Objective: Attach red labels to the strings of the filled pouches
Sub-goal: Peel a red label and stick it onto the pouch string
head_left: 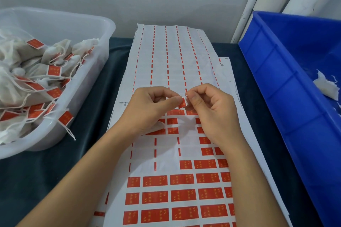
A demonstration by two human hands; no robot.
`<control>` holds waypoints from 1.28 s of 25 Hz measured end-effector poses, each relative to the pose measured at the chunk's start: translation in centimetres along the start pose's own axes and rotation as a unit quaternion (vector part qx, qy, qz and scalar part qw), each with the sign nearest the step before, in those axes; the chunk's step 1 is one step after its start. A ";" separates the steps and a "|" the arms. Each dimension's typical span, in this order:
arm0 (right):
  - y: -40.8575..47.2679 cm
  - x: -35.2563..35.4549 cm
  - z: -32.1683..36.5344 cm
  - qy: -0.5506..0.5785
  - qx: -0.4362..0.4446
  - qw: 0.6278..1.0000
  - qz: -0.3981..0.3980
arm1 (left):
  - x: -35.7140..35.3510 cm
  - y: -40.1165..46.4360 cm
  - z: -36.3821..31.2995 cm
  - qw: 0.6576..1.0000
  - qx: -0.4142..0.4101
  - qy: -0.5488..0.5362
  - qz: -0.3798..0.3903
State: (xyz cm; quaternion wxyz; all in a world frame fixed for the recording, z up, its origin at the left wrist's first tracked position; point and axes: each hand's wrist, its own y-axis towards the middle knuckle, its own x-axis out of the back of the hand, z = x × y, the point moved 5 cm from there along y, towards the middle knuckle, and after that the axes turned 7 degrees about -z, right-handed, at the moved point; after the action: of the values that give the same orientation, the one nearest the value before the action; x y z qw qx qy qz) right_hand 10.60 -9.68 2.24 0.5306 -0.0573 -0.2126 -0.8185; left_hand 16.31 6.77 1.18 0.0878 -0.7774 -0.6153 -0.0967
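Note:
A long white label sheet (171,64) lies down the middle of the table; its far part is peeled bare, its near part carries several rows of red labels (155,180). Above the sheet, my left hand (147,108) and my right hand (212,112) meet and pinch one small folded red label (183,103) between thumbs and forefingers. A bit of white pouch (158,125) shows under my left palm; its string is hidden by my fingers. Several filled white pouches (36,72) with red labels on their strings lie in the clear tub on the left.
The clear plastic tub (96,68) stands at the left on the dark table cloth (92,134). A blue crate (287,83) at the right holds a white pouch (326,86). A grey wall rises behind, with white pipes at the far right.

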 end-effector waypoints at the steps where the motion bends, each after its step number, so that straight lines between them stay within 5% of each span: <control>1: 0.0 0.0 0.0 -0.001 0.001 1.000 0.000 | 0.0 0.0 0.0 1.000 0.003 0.001 -0.002; 32: -0.1 -0.3 0.0 0.022 -0.001 1.000 0.008 | 0.0 0.0 -0.1 1.000 0.006 -0.006 -0.015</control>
State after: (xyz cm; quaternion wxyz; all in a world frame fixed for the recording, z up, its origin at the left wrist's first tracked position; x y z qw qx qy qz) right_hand 10.63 -9.37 2.06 0.5416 -0.0418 -0.2000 -0.8154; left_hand 16.27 6.76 1.32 0.0871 -0.7680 -0.6281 -0.0898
